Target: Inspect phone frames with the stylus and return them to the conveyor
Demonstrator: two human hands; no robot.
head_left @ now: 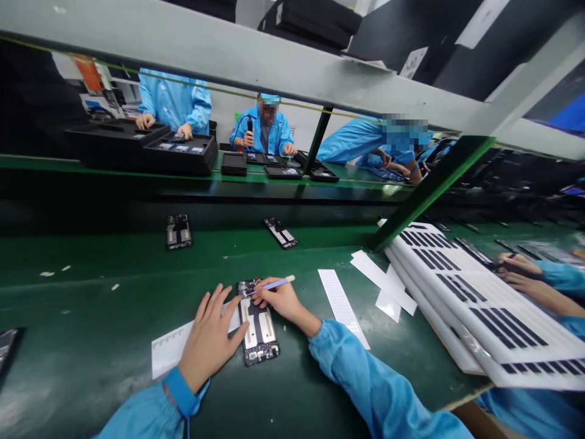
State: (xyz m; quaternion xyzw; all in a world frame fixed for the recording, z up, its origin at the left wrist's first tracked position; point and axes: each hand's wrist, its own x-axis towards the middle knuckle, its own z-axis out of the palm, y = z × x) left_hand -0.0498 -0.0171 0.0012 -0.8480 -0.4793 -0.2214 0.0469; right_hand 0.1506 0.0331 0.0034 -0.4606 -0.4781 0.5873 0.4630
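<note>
In front of me an opened phone chassis (258,326) lies on the green bench, with its boards and silvery battery bay showing. My right hand (281,300) pinches a thin lilac pen-like tool (278,283) with a pale end, its tip hidden by my fingers near the board at the chassis' top. Spread out at the chassis' left edge is my left hand (212,335), fingers apart, thumb touching or close to the frame. A white label sheet (169,349) lies partly beneath this hand. My left wrist wears a blue band.
Two more phone chassis (178,231) (280,233) lie farther back. On the right are a sticker sheet (342,305), white cards (384,280) and stacked white trays (466,292) with black strips. A green post (429,192) rises behind them. Co-workers in blue sit across and to the right.
</note>
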